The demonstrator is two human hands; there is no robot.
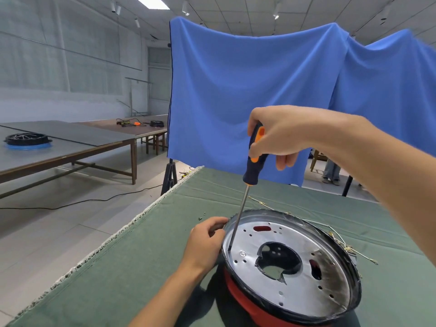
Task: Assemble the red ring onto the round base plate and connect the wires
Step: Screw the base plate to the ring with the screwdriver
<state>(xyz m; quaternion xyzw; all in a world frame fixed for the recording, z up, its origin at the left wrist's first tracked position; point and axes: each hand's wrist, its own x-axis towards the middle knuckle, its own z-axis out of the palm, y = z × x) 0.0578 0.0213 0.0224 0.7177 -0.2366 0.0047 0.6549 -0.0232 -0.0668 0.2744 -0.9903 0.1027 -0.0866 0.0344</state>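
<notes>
The bench (146,256) is covered with a green cloth (295,199). On it are seen the red ring (238,290) under the round plate (292,256), loose wires (346,247), and small screws (202,215).

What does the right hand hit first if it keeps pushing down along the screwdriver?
The right hand grips a screwdriver angled down-left; its tip already sits at the silver plate near the left rim. The plate stops it first, probably at a screw or hole there; contact is too small to confirm.
</notes>
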